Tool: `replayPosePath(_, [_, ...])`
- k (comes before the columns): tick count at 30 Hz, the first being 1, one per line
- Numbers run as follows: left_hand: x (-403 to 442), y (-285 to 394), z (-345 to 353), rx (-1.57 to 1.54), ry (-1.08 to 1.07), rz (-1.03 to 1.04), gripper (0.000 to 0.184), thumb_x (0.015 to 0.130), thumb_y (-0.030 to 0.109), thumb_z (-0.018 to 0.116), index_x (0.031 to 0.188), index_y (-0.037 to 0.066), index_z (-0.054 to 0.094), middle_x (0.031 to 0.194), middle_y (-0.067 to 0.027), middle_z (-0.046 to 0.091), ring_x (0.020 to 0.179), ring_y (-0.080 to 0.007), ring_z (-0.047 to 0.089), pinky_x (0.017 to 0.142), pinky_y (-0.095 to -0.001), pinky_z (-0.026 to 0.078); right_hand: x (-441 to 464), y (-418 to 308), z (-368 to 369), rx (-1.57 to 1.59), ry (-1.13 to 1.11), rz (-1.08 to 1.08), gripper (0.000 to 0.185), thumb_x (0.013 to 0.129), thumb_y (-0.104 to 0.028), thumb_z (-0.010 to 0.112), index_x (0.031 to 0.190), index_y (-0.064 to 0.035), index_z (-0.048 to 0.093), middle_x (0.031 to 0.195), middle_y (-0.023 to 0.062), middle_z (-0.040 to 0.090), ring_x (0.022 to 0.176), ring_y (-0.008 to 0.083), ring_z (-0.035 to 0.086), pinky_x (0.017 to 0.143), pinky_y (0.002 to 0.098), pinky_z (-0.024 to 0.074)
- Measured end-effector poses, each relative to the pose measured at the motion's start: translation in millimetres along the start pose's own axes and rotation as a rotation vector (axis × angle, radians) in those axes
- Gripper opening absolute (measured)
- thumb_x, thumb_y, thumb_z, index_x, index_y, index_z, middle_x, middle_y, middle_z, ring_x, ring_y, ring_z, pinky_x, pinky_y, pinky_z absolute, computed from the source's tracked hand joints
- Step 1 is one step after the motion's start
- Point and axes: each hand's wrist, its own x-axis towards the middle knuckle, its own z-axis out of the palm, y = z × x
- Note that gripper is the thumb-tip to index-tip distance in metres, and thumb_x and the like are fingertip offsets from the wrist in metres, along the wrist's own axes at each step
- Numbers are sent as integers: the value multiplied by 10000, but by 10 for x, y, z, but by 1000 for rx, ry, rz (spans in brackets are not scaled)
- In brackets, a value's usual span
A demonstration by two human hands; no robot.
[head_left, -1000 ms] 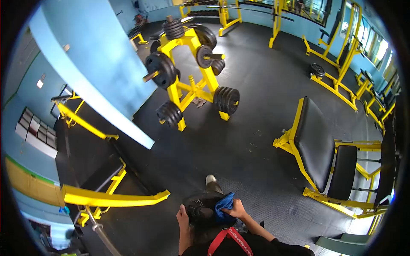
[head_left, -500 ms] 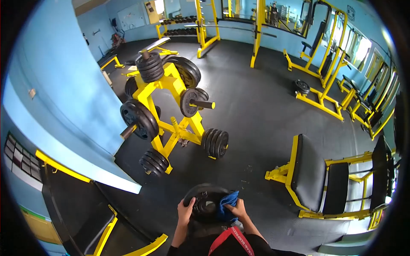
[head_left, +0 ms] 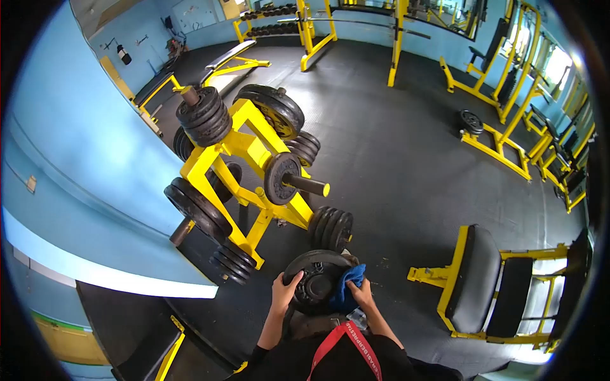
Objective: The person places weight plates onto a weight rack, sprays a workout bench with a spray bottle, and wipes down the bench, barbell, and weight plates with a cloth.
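A round black weight plate (head_left: 316,282) is held in front of my body, its face with a central hub turned up. My left hand (head_left: 284,293) grips the plate's left rim, the thumb lying over its face. At the right side of the plate, my right hand (head_left: 362,294) is closed on a crumpled blue cloth (head_left: 347,286) that lies against the plate. Some fingers of both hands are hidden beneath the plate and cloth. A red lanyard (head_left: 330,348) hangs below the plate.
Just ahead stands a yellow weight rack (head_left: 254,152) with black plates on its pegs, one peg (head_left: 308,185) jutting toward the right. A black padded bench (head_left: 473,279) is at the right. A blue wall and pillar (head_left: 108,178) rise at the left.
The weight rack now appears larger and closer, and the view has shifted. The plate, still in both hands, shows slightly higher in view, with the blue cloth still at its right side.
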Motion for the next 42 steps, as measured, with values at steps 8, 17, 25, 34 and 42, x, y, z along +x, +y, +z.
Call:
replayPosePath(8, [1185,843,736,-182,127,-26,395,743,261,692,968,-49,596,919,-124,631,832,-182,593,741,-270,450,1861,-897,-160,-166,-93,-44,305,685,-222,669,797,54,602,746,152,633,705,212,603,672,335,464])
replayPosePath(17, [1867,1062,1152,-9,382,-61,552,694,347,717,999,-84,557,935,-194,620,886,-252,599,774,-299,445,3072,-1132,-37,-105,-229,-63,238,672,-149,660,746,64,584,694,135,631,656,172,602,620,313,461])
replayPosePath(25, [2018,1101,1227,-109,423,-62,481,697,345,718,935,-44,566,859,-160,628,811,-214,601,716,-302,444,3485,-812,109,1,-321,-110,196,663,-149,654,677,27,568,613,122,597,563,190,572,560,313,435])
replayPosePath(34, [2058,1206,1281,-22,509,71,382,675,268,754,786,-2,508,695,-104,572,632,-152,533,601,-291,434,3699,-672,333,204,-356,-104,151,660,-118,619,713,4,549,627,19,560,584,107,498,567,295,431])
replayPosePath(42, [2151,981,1207,109,612,300,385,634,157,778,805,25,459,680,-85,520,644,-157,500,610,-266,418,4070,-506,618,94,-603,-185,180,635,-49,555,801,20,559,751,85,606,674,170,554,664,293,448])
